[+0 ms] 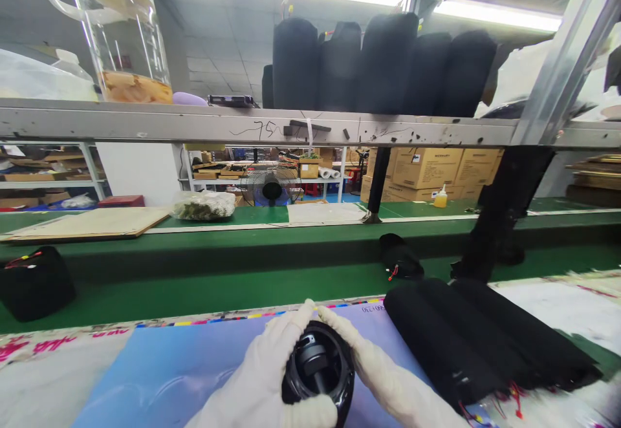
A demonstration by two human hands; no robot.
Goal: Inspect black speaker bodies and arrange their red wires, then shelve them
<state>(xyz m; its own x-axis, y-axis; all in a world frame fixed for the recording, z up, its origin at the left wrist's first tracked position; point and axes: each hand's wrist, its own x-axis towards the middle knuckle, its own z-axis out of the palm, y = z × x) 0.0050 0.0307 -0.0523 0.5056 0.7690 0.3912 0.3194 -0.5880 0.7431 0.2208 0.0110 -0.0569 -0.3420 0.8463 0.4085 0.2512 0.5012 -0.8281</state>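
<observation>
Low in the middle of the head view is a glossy black round housing (345, 383) with a dark cylindrical part inside its opening. My left hand (264, 376), in a white glove, wraps its left side, with the thumb across the near edge. My right hand (383, 366), also gloved in white, presses along its right rim. The fingertips of both hands come close together at the far side. Beneath lies a blue and lilac printed sheet (179, 363). Several black fabric-covered cylinders (466, 331) with red wire ends lie to the right of my right hand.
Beyond the sheet runs a green conveyor belt (194, 286), bearing a black cylinder (400, 256) and another black piece (39, 282) at left. A metal shelf (194, 124) crosses above, holding a glass jar (129, 46) and black cylinders (339, 66). A dark post stands right.
</observation>
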